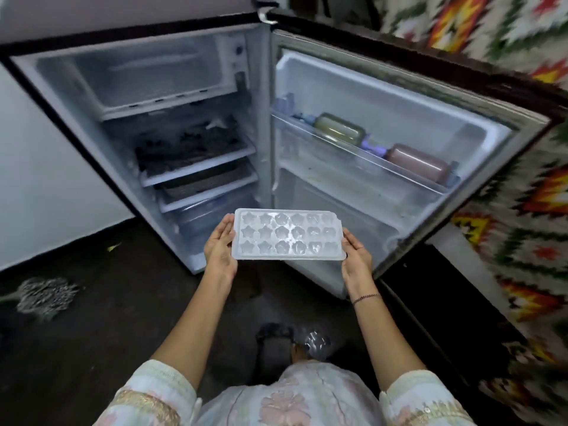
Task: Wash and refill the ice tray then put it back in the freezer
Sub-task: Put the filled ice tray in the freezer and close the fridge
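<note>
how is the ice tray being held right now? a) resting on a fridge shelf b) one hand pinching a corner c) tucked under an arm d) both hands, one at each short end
D: the left hand and the right hand each hold one short end of the ice tray, keeping it about level in front of the open fridge.

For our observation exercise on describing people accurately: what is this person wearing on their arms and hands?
The left sleeve and right sleeve are short, pale floral fabric edged with a gold embroidered band. Forearms are bare. A thin dark bracelet circles the right wrist.
</note>
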The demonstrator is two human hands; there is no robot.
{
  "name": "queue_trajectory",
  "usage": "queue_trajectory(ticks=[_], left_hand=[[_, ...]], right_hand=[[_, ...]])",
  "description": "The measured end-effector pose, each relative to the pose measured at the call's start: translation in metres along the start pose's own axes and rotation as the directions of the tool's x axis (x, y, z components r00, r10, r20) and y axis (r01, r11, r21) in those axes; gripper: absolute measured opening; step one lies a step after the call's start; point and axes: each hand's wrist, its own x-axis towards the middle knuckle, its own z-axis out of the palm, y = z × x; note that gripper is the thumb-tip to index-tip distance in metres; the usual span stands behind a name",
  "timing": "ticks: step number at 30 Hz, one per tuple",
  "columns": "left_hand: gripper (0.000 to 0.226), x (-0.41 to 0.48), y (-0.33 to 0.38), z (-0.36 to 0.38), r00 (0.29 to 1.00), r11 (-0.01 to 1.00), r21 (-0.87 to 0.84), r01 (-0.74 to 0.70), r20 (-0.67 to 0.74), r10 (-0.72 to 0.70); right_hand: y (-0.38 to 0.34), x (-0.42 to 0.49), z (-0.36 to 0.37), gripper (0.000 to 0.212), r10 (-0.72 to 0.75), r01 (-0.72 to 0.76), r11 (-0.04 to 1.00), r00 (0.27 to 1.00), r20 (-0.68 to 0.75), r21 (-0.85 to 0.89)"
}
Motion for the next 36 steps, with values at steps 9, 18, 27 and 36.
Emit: queue_trajectory(ticks=[9, 18, 27, 36], left_hand=[[0.026, 0.029, 0.041, -0.003, 0.972, 0.978, -0.109, -0.179, -0.173, 0.159], [0.038, 0.064, 0.076, -0.014, 0.903, 0.947, -0.109, -0.303, -0.35, 0.248], [0.04, 0.137, 0.151, -0.017, 0.891, 0.929, -0.137, -0.344, -0.359, 0.277], [0.041, 0.214, 0.236, -0.001, 0.889, 0.907, -0.158, -0.39, -0.32, 0.327]], right_hand=[[-0.003, 0.051, 0.092, 0.031, 0.079, -0.045, 0.985, 0.976, 0.205, -0.166], [0.026, 0.08, 0.167, 0.028, 0.046, 0.042, 0.959, 0.953, 0.3, -0.28], [0.046, 0.109, 0.279, 0.027, 0.017, 0.097, 0.941, 0.943, 0.331, -0.325], [0.05, 0.131, 0.389, 0.027, -0.085, 0.203, 0.934, 0.926, 0.368, -0.295]])
